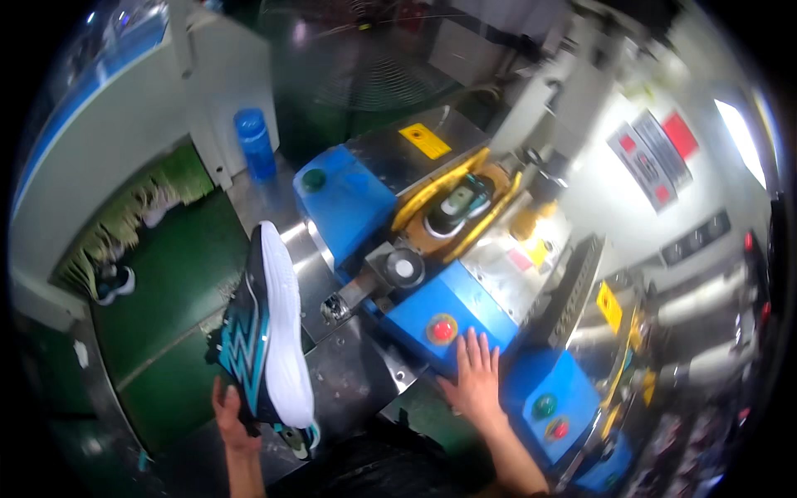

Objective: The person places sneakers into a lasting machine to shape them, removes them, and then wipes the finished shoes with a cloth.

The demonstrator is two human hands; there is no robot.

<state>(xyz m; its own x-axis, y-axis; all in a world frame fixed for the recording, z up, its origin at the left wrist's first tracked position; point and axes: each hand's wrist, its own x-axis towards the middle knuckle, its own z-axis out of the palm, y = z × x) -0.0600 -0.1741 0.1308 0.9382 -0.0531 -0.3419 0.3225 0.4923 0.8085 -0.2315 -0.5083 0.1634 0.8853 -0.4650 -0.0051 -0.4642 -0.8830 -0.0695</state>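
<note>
A blue-cased machine (344, 203) stands beside the metal worktop (353, 382). Over that, the white-soled shoe (285, 340) tips sole-rightward, toe away; the left hand (238, 423) grips its heel end, seemingly for support. The dark shoe (452, 207) sits between yellow side pads (487, 220), presumably for steadiness. The right hand (477, 390), open, fingers spread (touching or hovering, I cannot tell), is near the red button (442, 330).

Item 1, shoe (282, 332): dk. upper w/ bright teal zigzag on visible side; thick white sole. Turned on its side, sole facing R, long axis approx. fore-aft. Located L of item 2, not touching it; support from below can't be det. Item 2, blue housing (455, 300): box-shaped, bears round red button (442, 330) w/ yellowish collar; button pos. (pressed/released) unclear.
</note>
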